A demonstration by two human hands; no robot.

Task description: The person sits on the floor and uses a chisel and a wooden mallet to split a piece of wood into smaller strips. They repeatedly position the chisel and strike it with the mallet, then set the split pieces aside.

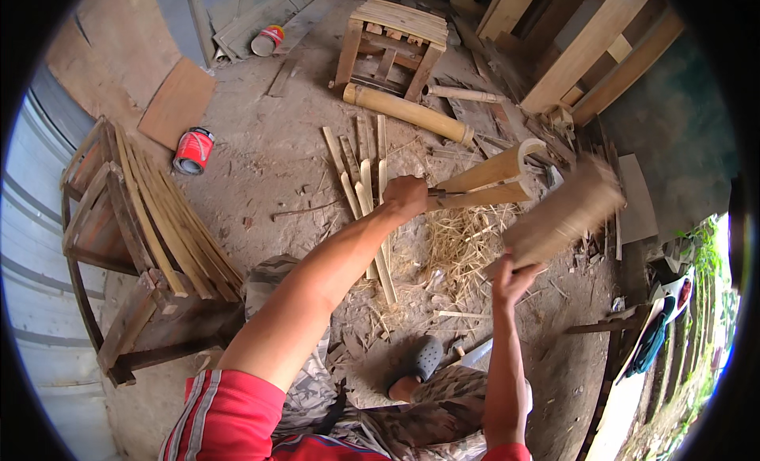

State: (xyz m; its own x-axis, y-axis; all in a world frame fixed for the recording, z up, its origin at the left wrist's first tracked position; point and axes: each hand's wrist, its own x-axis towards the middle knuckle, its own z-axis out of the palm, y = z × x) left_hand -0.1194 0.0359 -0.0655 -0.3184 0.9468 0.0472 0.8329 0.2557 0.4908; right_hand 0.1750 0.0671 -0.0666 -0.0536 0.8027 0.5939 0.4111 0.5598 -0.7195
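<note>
My left hand (406,196) is closed round the handle of a knife. Its dark blade (440,194) sits in the split of a bamboo length (492,169), whose two halves gape apart toward a rounded far end on the right. My right hand (513,280) grips a thick wooden block (564,215), raised to the right of the bamboo and smeared by motion. Below the bamboo, dry shavings (463,243) cover the ground. Several pale bamboo strips (366,192) lie beside my left hand and under my forearm.
A slatted wooden stool (396,33) stands at the back, a whole bamboo pole (408,112) before it. To the left are a red can (194,150) and a wooden frame (119,247) laden with long strips (170,215). Boards (590,45) lean at the back right.
</note>
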